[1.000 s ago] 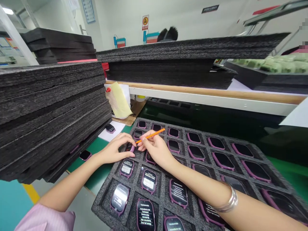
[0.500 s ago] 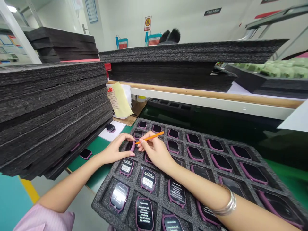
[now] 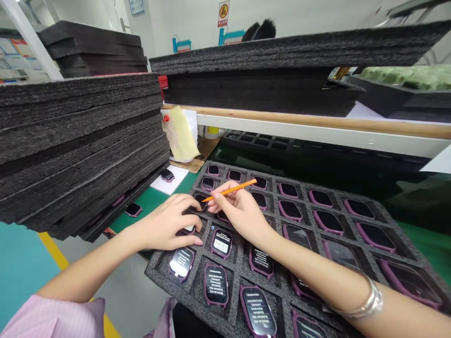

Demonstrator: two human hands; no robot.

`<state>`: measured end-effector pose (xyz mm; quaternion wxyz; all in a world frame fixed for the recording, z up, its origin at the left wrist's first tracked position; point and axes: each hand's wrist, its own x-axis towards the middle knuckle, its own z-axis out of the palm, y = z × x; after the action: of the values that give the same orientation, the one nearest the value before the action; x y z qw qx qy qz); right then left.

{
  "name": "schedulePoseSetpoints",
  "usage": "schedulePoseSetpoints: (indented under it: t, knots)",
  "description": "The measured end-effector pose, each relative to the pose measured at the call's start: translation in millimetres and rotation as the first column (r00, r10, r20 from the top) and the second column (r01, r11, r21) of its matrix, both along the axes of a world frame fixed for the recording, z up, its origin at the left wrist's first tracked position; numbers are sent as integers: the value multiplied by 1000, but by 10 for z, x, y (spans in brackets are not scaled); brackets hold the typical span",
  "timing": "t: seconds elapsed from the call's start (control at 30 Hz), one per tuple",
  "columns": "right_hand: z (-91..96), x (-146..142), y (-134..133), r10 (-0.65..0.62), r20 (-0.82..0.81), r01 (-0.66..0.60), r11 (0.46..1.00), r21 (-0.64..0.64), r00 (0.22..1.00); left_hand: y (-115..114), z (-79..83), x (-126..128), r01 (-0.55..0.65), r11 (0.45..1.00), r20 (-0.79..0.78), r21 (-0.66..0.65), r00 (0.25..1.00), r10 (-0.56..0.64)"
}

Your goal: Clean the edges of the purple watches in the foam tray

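A black foam tray [image 3: 352, 234] with many pockets lies in front of me, each pocket holding a purple-edged smartwatch body. The near ones, such as the lit watch [image 3: 221, 242], show white text on their screens; the far ones are dark. My right hand [image 3: 239, 211] pinches a thin orange stick [image 3: 230, 189], its tip down at a dark watch [image 3: 200, 201] near the tray's left edge. My left hand [image 3: 169, 225] rests over the left column, fingers curled down on a lit watch [image 3: 189, 229] that it mostly hides. A silver bangle [image 3: 366, 303] circles my right wrist.
A tall stack of black foam sheets [image 3: 77, 141] rises at my left, with loose watches [image 3: 133, 209] beneath its overhang and one on white paper [image 3: 167, 175]. More foam sheets [image 3: 282, 70] sit on a shelf behind the tray. Another person's dark hair [image 3: 262, 30] shows beyond.
My left hand has slid toward me, from the dark watch under the stick onto the lit watch one pocket nearer. The stick's tip stays at the dark watch. My view has shifted a little.
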<state>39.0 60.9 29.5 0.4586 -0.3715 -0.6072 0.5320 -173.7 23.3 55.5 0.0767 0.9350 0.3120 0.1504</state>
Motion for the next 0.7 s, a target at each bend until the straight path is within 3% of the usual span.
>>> schedulePoseSetpoints:
  t: [0.13,0.27,0.37,0.7]
  knots:
    - [-50,-54,-177,63,-17,-63,997,-38,998,-36,-14,-131,-74,997,3,-32,997,74]
    - [-103,-81,-229,98,8,-97,995,-36,995,-31,-133,-195,-80,985,191,-150,976,108]
    - [-106,-77,-232,104,38,-104,994,-15,994,-34,-220,-207,-76,985,292,-157,949,119]
    - [-108,-71,-261,106,115,-112,993,46,988,-82,-306,-198,-240,928,279,-283,906,319]
